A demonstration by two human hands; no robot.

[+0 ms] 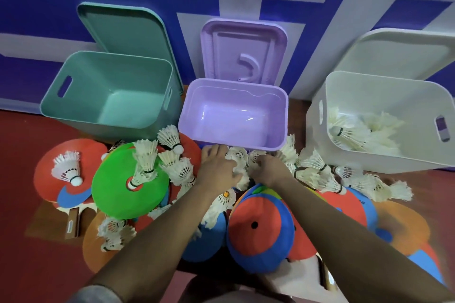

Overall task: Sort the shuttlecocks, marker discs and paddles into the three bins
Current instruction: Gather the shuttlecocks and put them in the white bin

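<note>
Right now both hands are down in the clump of shuttlecocks (237,156) lying just in front of the purple bin (236,80). The left hand (216,167) lies over some of them with thumb and fingers curling in; the right hand (267,170) has its fingers bent down into the feathers.

Of the 3 bins, only the white bin (317,145) on the right holds anything, and that is more shuttlecocks, so this handful likely belongs there. The purple and green bin (73,115) look bare.

To do it well, close gently, since feathers crush and snag on each other. Lift straight up so none drag the discs (115,192) underneath, carry the load over the white rim, and release low. The paddle (46,184) can wait.
</note>
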